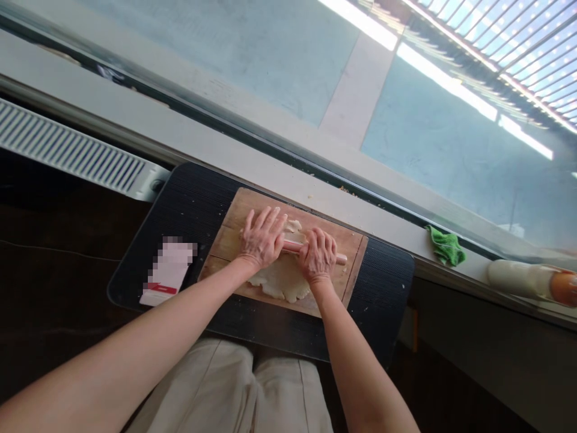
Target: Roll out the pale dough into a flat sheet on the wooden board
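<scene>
Item one: we recorded dough (286,282), a pale, matte sheet, flattened, with a ragged, lobed edge. It lay on a wooden board (229,240), partly hidden by the hands and the pin.

Item two: a rolling pin (293,245), slender, smooth and cylindrical, pinkish wood in tone, lay across the dough, its right end jutting past the right hand.

Item three: the left hand (261,237) lay over the pin's left part, its fingers stretched out rather than clenched. The right hand (318,255) rested on the pin farther right, its fingers bent over it; whether they closed fully around it, we could not tell.

Item four: the board was rectangular, warm brown, with visible seams and a darker strip near the right end.

Item five: the desk (383,270) beneath was black, finely grained, round-cornered, flecked with pale crumbs. On its left side we listed a flat, oblong pale packet (175,270) with a red band, partly pixelated.

Beyond, we noted a smooth white sill (270,174) bearing a crumpled green cloth (445,245) and a whitish bottle (518,278) with an orange end, a slatted white radiator (76,144) at left, and hazy window glass (225,48).
</scene>
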A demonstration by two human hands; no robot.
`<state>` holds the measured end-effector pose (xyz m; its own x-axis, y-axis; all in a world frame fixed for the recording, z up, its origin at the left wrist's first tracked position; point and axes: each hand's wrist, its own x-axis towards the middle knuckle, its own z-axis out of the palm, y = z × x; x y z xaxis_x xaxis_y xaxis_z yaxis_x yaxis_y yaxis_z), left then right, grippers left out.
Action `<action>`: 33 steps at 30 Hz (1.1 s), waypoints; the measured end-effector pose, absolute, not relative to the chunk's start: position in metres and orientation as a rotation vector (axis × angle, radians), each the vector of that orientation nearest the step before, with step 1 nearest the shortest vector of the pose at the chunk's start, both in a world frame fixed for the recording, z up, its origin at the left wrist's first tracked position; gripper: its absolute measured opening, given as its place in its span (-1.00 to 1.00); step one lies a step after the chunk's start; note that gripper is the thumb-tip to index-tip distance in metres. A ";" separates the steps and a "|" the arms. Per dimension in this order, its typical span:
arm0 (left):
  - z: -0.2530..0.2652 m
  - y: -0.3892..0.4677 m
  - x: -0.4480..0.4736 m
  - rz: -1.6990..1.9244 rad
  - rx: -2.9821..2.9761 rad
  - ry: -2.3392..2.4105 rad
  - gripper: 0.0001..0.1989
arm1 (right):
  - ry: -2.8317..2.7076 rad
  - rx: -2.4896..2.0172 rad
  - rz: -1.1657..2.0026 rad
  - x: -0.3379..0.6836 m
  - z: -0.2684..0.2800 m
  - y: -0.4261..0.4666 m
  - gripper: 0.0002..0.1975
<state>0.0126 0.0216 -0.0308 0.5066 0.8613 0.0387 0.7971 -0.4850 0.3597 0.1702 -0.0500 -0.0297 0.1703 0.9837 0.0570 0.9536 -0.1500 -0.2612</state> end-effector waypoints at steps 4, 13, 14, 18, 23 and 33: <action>-0.031 0.045 0.025 0.288 2.442 1.456 -0.47 | -1.857 -2.223 0.166 0.181 -0.031 -0.023 -0.59; -0.030 0.028 0.016 0.297 2.475 1.427 -0.47 | -1.865 -2.233 0.167 0.172 -0.030 -0.046 -0.57; -0.031 0.016 0.010 0.307 2.491 1.401 -0.49 | -1.882 -2.211 0.171 0.166 -0.030 -0.061 -0.58; -0.036 -0.002 -0.003 0.344 2.531 1.338 -0.49 | -1.872 -2.180 0.142 0.156 -0.036 -0.087 -0.56; -0.037 0.037 0.020 0.370 2.512 1.371 -0.52 | -1.834 -2.192 0.120 0.170 -0.043 -0.043 -0.58; -0.029 -0.001 -0.005 0.342 2.417 1.437 -0.45 | -1.816 -2.091 0.301 0.158 -0.013 -0.105 -0.63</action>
